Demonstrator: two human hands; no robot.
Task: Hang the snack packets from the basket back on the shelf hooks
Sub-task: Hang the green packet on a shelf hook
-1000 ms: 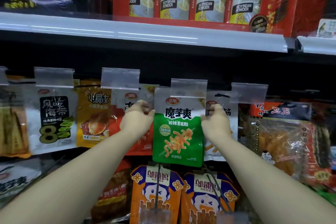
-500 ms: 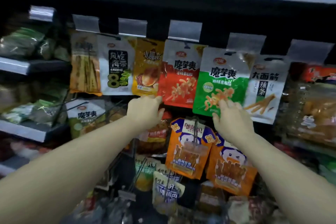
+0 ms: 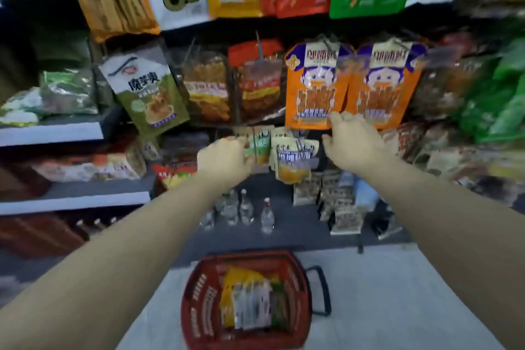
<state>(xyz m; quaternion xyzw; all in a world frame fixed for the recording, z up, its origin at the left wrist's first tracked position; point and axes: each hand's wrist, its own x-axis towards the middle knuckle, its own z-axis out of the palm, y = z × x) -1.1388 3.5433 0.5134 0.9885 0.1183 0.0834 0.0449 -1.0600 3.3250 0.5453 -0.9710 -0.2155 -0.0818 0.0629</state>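
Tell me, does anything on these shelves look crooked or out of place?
One thing does: the white and olive-green packet on the left of the middle row hangs tilted, its bottom swung to the right, while the two orange packets nearby hang straight. The picture is blurred, so finer damage cannot be judged.

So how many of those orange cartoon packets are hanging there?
2, side by side in the middle row: one above the right hand, the other just right of it. More may hang hidden behind them.
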